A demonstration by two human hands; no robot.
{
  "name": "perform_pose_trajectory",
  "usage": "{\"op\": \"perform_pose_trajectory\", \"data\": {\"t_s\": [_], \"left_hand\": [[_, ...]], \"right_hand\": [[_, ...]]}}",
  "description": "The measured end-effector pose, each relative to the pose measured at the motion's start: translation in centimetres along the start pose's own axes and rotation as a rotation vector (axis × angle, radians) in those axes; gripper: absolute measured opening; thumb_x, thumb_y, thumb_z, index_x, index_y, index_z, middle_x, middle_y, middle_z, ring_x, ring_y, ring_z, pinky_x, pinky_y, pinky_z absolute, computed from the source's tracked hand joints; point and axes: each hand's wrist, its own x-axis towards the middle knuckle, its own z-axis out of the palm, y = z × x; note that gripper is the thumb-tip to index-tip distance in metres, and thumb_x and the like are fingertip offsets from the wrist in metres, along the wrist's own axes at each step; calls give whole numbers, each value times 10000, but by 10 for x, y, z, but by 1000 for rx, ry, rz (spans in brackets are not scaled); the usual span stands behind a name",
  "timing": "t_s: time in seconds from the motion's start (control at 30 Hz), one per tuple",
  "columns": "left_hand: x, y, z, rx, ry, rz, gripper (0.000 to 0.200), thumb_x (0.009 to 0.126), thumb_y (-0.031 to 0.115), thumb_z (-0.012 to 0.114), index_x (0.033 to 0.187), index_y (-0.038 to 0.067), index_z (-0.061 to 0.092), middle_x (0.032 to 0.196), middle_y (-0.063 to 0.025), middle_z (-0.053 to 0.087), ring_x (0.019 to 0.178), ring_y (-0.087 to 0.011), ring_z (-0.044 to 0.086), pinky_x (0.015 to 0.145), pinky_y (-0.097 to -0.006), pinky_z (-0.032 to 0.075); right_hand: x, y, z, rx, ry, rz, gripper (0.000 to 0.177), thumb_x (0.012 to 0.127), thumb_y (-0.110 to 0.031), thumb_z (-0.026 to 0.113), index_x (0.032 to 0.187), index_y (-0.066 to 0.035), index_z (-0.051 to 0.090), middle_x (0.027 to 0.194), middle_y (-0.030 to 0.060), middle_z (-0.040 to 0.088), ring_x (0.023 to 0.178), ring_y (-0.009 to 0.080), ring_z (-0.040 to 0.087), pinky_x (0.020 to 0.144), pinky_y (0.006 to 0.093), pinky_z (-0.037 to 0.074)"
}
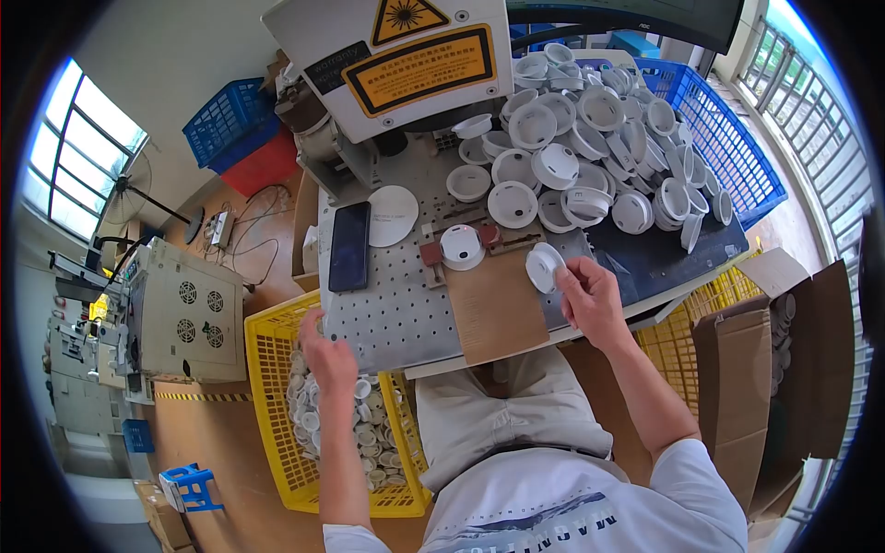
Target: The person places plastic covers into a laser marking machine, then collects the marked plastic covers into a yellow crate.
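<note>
My right hand (591,297) pinches a white plastic cup lid (544,267) by its edge, above the brown cardboard sheet (498,318) on the perforated metal plate. Another white lid (462,247) sits in a small fixture with a reddish block (431,254), at the far end of the cardboard. My left hand (329,358) hangs over the yellow basket (267,415) beside the plate's left edge; its thumb and fingers are apart and no object shows between them. Many loose lids (369,433) lie in that basket.
A large heap of white lids (599,138) covers the right and back of the bench, against a blue crate (737,138). A phone (349,247) and a white disc (393,217) lie at the left. A machine with a laser warning sign (424,69) stands behind. An open carton (737,396) is at the right.
</note>
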Motion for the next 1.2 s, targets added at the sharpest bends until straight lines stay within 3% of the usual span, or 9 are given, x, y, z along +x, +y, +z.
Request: {"op": "perform_pose_trajectory", "data": {"t_s": [0.1,0.23,0.33,0.4,0.47,0.53,0.7,0.83,1.2], "left_hand": [[33,72,45,-53,-125,295,148,665,-77,572,785,-146,625,1252,-250,508,1196,-400,475,1033,-432,379],[63,142,101,-8,-229,471,140,681,-56,584,776,-135,651,1305,-284,473,1216,-406,469,1045,-434,387],[62,151,160,88,-179,595,147,728,76,633,746,-44,716,1053,-289,610,1199,-388,455,1011,-504,368],[55,174,143,167,-326,597,144,724,86,636,752,-22,727,1049,-282,606,1183,-376,462,1004,-505,369],[39,176,132,256,-474,587,143,720,96,639,758,-1,738,1046,-274,603,1168,-365,470,997,-505,369],[12,162,121,95,-327,711,71,663,28,655,668,-31,694,1211,-246,503,1097,-391,479,960,-446,409],[-25,98,75,-5,-256,657,74,602,-52,627,674,-55,644,1157,-215,510,1034,-397,493,950,-452,404],[-26,59,56,4,-142,429,126,562,-95,614,685,-72,605,1135,-208,517,1034,-399,500,932,-467,411],[-28,56,60,18,-140,363,123,562,-30,693,666,-73,642,1125,-201,535,1078,-374,503,948,-458,409]], "right_hand": [[5,4,-7,212,-79,332,170,935,-136,636,928,32,611,658,64,584,613,107,568,569,315,472],[-1,23,-18,-280,108,4,203,888,-150,668,980,25,626,784,107,650,647,237,627,612,347,500],[-4,12,-23,-423,118,-126,290,852,-159,688,1074,9,608,994,150,656,717,331,644,668,383,520],[-3,7,-28,-455,18,-219,451,824,-180,707,1214,-18,550,1263,181,561,823,370,657,755,424,531],[0,-1,-26,-477,-68,-258,473,814,-194,719,1220,-19,548,1255,181,558,850,374,655,770,434,530],[4,-5,-19,-493,-166,-308,496,804,-207,730,1226,-21,547,1247,181,554,876,379,653,785,443,528],[6,-20,5,-608,-433,-264,535,787,-247,746,1231,-36,535,1231,177,535,913,388,648,802,462,522],[7,-20,28,-533,-484,-443,500,789,-255,755,1201,-50,561,1270,173,522,912,379,646,775,426,525],[20,-24,76,-541,-475,-467,388,814,-140,693,1156,-22,550,1289,208,509,848,419,655,765,470,539]]}}
